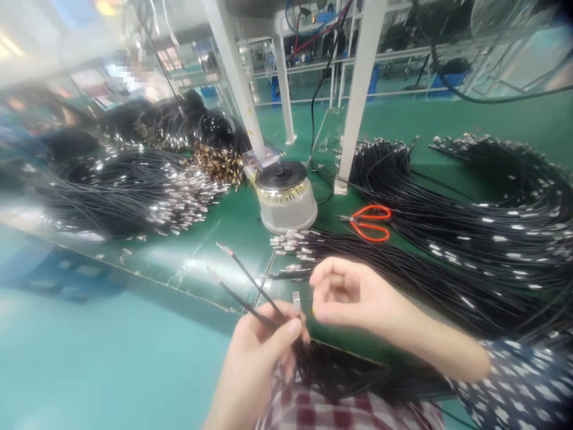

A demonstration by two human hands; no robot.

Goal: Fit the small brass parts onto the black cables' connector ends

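My left hand (257, 346) pinches black cables (250, 276) between thumb and fingers. Two cable ends stick up to the left, one showing a reddish tip. A small metal plug (296, 300), which looks like a USB plug, stands up at the fingertips of the same hand. Just right of it, my right hand (351, 292) is curled, thumb close to the fingers. A tiny yellow spot shows at its thumb tip; what it pinches, if anything, is too small to name. More black cables (349, 373) lie across the checked cloth on my lap.
A white round device with a black disc (286, 200) stands on the green table (197, 266). Orange-handled scissors (371, 223) lie right of it. Cable bundles with metal ends (120, 191) spread left, others (447, 209) right. White posts (364, 89) rise behind.
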